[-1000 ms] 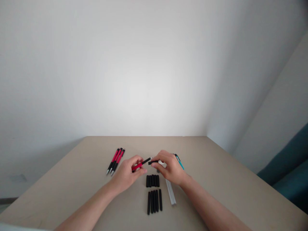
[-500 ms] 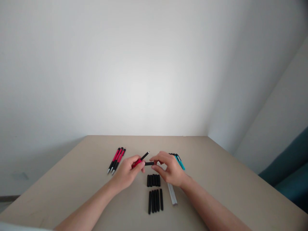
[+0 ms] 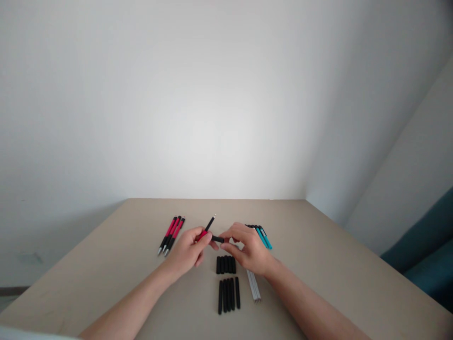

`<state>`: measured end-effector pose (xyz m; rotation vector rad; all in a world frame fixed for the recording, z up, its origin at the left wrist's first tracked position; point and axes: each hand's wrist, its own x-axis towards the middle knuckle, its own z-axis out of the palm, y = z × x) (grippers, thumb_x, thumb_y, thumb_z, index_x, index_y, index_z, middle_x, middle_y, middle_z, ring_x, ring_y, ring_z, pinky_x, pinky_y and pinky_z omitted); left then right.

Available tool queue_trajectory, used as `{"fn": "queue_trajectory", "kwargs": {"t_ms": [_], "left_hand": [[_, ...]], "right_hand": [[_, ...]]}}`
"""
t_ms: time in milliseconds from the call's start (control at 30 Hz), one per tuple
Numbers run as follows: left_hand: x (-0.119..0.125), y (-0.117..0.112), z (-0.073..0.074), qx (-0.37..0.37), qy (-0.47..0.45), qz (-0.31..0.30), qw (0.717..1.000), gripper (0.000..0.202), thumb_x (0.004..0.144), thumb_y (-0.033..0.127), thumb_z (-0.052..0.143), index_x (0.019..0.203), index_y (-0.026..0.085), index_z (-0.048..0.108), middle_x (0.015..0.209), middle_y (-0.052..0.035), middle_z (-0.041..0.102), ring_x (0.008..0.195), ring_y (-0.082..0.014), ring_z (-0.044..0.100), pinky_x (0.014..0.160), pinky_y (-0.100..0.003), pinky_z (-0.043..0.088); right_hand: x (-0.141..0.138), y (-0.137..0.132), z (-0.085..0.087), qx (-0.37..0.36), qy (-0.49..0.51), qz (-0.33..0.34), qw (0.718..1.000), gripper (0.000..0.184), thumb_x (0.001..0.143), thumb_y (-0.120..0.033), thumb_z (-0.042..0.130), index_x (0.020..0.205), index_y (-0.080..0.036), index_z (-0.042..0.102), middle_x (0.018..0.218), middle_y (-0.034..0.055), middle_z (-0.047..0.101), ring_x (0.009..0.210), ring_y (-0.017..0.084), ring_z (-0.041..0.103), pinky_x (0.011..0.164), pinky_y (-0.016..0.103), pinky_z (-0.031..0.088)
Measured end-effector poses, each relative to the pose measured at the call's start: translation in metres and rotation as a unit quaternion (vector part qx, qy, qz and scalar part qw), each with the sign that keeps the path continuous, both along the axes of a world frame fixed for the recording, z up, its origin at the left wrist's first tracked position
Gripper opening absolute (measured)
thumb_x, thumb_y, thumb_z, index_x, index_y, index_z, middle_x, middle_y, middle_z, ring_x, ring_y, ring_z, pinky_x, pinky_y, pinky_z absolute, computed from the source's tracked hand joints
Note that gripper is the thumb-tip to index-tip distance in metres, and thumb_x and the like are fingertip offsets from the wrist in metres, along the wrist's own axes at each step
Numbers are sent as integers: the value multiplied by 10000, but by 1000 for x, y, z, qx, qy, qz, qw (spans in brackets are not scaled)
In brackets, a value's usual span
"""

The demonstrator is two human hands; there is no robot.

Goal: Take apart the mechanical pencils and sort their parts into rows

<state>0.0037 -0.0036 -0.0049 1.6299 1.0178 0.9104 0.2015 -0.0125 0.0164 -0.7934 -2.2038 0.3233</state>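
My left hand (image 3: 189,248) is closed around a red and black pen (image 3: 210,224), whose black end with a pale tip points up and away. A short black barrel piece (image 3: 217,239) juts from the left fingers toward the right. At its far end, the thumb and fingertips of my right hand (image 3: 249,248) pinch it. Whether this piece joins the pen inside the left fingers is hidden. Just below the hands lies a row of short black tubes (image 3: 225,265), and nearer to me a row of longer black tubes (image 3: 228,295).
Three red and black pens (image 3: 172,235) lie on the beige table (image 3: 106,283) at the left. White refills (image 3: 254,287) lie partly under my right hand. Teal pen parts (image 3: 264,237) with black ends sit behind it. A wall borders the table's far edge.
The pen in my left hand has swung more upright. The black piece now tilts slightly downward to the right, and both hands have drawn a little closer together.
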Motion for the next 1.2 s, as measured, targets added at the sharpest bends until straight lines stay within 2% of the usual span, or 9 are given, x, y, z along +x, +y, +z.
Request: {"fn": "queue_trajectory", "kwargs": {"t_ms": [133, 333, 500, 633, 733, 900, 967, 1067, 1200], "left_hand": [[2, 1, 1, -46, -22, 13, 999, 365, 855, 488, 443, 751, 149, 530, 373, 87, 381, 284, -49, 290, 332, -175, 161], [3, 1, -3, -36, 1, 12, 999, 352, 816, 498, 498, 699, 167, 465, 457, 96, 361, 305, -42, 336, 330, -168, 155], [4, 2, -9, 16, 138, 34, 990, 326, 831, 473, 453, 694, 177, 462, 518, 70, 436, 338, -74, 411, 367, -192, 238], [2, 1, -10, 119, 274, 88, 950, 268, 796, 390, 515, 639, 172, 509, 532, 32, 493, 507, -115, 470, 497, -213, 286], [1, 0, -8, 132, 329, 99, 930, 257, 776, 391, 539, 638, 175, 530, 550, 18, 523, 537, -128, 474, 520, -225, 271], [2, -3, -5, 138, 346, 100, 923, 291, 786, 431, 521, 635, 183, 534, 567, 3, 567, 545, -139, 504, 515, -231, 262], [2, -4, -4, 125, 335, 97, 929, 308, 809, 435, 484, 635, 185, 532, 550, 1, 582, 533, -141, 522, 515, -230, 280], [1, -4, -4, 92, 309, 72, 944, 302, 826, 390, 448, 632, 184, 551, 547, -3, 622, 534, -140, 562, 542, -225, 329], [1, -6, -2, 93, 317, 45, 943, 265, 786, 324, 480, 597, 177, 595, 582, -15, 653, 571, -149, 585, 559, -228, 345]], "right_hand": [[-4, 0, 0, -4, 9, 32, 999, 128, 854, -259, 557, 934, -188, 628, 835, 53, 636, 807, 163, 547, 747, 294, 428], [-7, 2, -6, -14, 10, 34, 999, 84, 825, -246, 593, 864, -186, 638, 922, 67, 623, 882, 170, 555, 803, 296, 439], [-6, 2, -7, -12, -16, -9, 1000, 59, 820, -178, 565, 808, -185, 622, 816, 48, 624, 826, 172, 549, 764, 301, 430], [-5, 2, -8, -12, -26, -27, 999, 74, 811, -154, 559, 774, -183, 615, 775, 40, 622, 797, 169, 543, 737, 296, 421], [-4, 2, -8, -12, -25, -31, 999, 86, 815, -156, 549, 765, -181, 614, 772, 40, 624, 791, 168, 539, 729, 295, 418], [-4, 3, -6, -10, -12, -49, 999, 102, 819, -153, 537, 751, -179, 609, 745, 37, 616, 763, 162, 534, 706, 288, 413], [-3, 2, -5, -8, -7, -53, 999, 101, 819, -154, 537, 749, -178, 606, 738, 36, 614, 758, 159, 534, 700, 283, 412], [-3, 2, -6, -5, -6, -56, 998, 101, 822, -158, 535, 752, -179, 605, 734, 35, 613, 752, 157, 533, 695, 281, 410], [-3, 3, -7, 1, -6, -58, 998, 106, 823, -160, 532, 747, -178, 604, 727, 35, 610, 742, 156, 530, 689, 282, 408]]}}
